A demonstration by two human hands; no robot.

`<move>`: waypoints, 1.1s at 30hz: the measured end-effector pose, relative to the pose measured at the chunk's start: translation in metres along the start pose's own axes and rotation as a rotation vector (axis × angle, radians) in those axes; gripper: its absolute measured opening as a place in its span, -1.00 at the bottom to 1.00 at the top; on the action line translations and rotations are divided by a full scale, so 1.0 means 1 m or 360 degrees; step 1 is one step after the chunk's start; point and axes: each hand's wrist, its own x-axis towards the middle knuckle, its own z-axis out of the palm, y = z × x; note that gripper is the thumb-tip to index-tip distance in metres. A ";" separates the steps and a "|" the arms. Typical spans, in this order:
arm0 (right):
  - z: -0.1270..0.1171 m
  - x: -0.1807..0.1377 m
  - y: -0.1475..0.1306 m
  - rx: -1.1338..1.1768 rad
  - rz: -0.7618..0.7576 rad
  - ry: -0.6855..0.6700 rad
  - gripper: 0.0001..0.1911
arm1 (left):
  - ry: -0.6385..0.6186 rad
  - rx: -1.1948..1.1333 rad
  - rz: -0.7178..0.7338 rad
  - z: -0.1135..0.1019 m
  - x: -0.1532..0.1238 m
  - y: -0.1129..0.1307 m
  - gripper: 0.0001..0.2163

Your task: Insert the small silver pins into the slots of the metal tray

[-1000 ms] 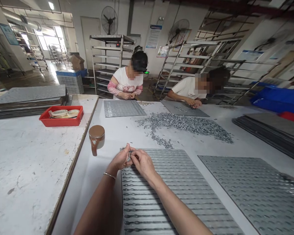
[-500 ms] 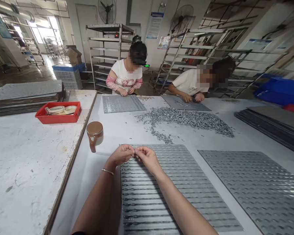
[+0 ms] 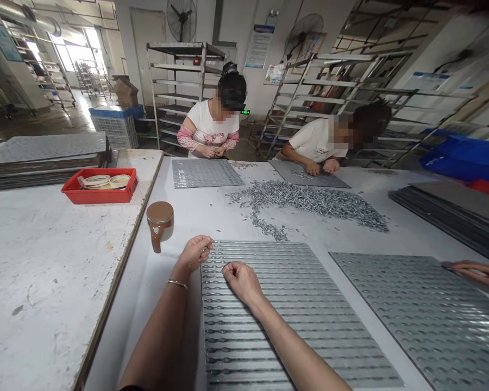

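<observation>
In front of me lies a grooved grey metal tray (image 3: 309, 304), ribbed from side to side. Small dark oval pieces (image 3: 218, 315) sit along its left edge, one per groove. My left hand (image 3: 196, 253) is closed at the tray's far left corner; a small shiny bit shows between its fingers, too small to name. Lower and to the right, my right hand (image 3: 243, 281) is pinched just above the grooves, its fingertips near the upper part of the left column. Whatever it holds is hidden. Beyond the tray spreads a pile of small silvery oval pieces (image 3: 309, 200).
Left stand a brown lidded mug (image 3: 160, 217) and a red bin (image 3: 100, 190). A dimpled tray (image 3: 411, 304) lies to the right, with another person's hand (image 3: 483, 273) at its far edge. Two people work opposite at trays (image 3: 206, 174). Stacked dark trays (image 3: 456, 212) are at far right.
My hands, together before, are now apart: the right has moved down over the grooves, the left slightly left and up. Another person's hand has come in at the right edge.
</observation>
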 end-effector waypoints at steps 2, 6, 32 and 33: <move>0.001 0.001 0.000 -0.0019 0.0034 0.0022 -0.90 | -0.0012 0.0000 -0.0004 0.001 0.000 -0.001 -0.63; -0.006 0.006 -0.006 0.0120 0.0043 0.0063 -0.87 | -0.0067 0.0049 -0.0044 0.007 -0.002 0.000 -0.57; -0.010 -0.013 0.010 -0.0020 -0.0569 -0.0020 -0.73 | 0.0150 -0.0200 -0.0046 0.004 0.002 0.001 -0.84; -0.011 -0.013 0.012 -0.0077 -0.0656 -0.0040 -0.71 | 0.0149 -0.0215 -0.0037 0.003 0.002 0.001 -0.84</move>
